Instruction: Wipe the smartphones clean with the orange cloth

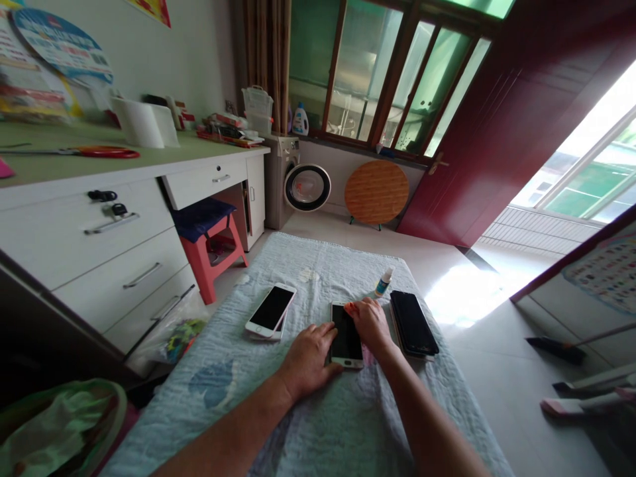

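**Towel-covered table (322, 258): white phone (346, 339) under both hands**

Left hand (308, 358) lies flat, fingertips on the phone's left edge. Right hand (370, 324) presses the upper right of the screen. Neither is clenched or grasping. The phone sits mid-table, long axis pointing to the far edge, both hands equally near. Second white phone (271, 310) lies left, black phone (413, 322) right, small bottle (383, 283) beyond. The right palm hides the phone's right edge.
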Motion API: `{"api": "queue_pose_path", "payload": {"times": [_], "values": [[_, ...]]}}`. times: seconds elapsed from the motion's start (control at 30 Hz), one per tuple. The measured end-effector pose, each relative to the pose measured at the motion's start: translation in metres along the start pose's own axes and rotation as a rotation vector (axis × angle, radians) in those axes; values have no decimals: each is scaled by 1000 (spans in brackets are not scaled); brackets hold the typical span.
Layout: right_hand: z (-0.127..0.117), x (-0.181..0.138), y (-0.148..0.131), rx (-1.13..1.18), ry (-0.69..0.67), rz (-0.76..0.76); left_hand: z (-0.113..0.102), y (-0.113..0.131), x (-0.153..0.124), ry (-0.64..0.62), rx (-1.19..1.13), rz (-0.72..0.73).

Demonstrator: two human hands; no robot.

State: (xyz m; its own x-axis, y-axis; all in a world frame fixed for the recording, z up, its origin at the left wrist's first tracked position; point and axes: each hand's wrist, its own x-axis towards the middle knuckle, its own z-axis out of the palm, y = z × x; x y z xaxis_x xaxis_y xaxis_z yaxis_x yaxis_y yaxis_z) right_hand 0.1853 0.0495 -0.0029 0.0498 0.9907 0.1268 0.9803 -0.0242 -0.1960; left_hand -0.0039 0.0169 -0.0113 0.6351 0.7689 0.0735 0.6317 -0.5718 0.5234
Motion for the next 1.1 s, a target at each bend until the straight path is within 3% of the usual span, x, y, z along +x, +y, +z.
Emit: {"api": "queue_pose_path", "payload": {"times": [0.5, 1.1], "values": [[16, 15, -35, 41, 33, -97, 0, 2, 0, 44, -61, 14], [3, 11, -14, -62, 22, -31, 0, 1, -1, 40, -22, -21]]}}
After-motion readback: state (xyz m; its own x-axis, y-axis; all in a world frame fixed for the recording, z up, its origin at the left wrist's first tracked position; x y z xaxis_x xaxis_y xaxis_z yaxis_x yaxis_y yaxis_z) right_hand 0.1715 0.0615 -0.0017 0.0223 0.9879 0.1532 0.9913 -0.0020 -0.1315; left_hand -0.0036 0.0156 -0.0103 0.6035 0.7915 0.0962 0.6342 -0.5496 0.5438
